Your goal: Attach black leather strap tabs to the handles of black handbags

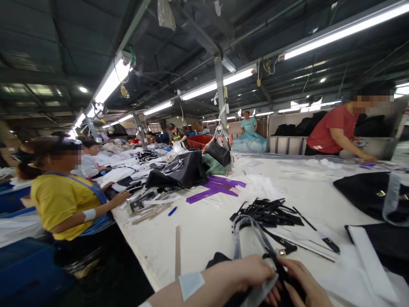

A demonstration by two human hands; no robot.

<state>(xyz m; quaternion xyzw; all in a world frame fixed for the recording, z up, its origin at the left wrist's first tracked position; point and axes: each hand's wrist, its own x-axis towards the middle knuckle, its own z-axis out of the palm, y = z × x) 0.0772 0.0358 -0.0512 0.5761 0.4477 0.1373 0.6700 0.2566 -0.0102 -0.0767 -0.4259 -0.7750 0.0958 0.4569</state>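
Note:
My left hand (pixel 251 273) is closed around a black bag handle (pixel 252 224) wrapped in clear plastic, which loops up above my wrist. Close beside it, my right hand (pixel 303 279) grips a black strap (pixel 281 270) between thumb and fingers. A small gold-coloured metal piece (pixel 281 252) shows just above the right fingertips. The dark bag body is mostly hidden under my hands. Just beyond lies a heap of short black straps (pixel 270 212). A light patch (pixel 191 285) is stuck on my left forearm.
Black bags with plastic-wrapped handles (pixel 391 200) lie at right. Purple strips (pixel 211 189), a blue pen (pixel 172 211) and a flat grey strip (pixel 178 251) rest on the white table (pixel 147 247). A person in yellow (pixel 64 200) works at left, another in red (pixel 332 128) at far right.

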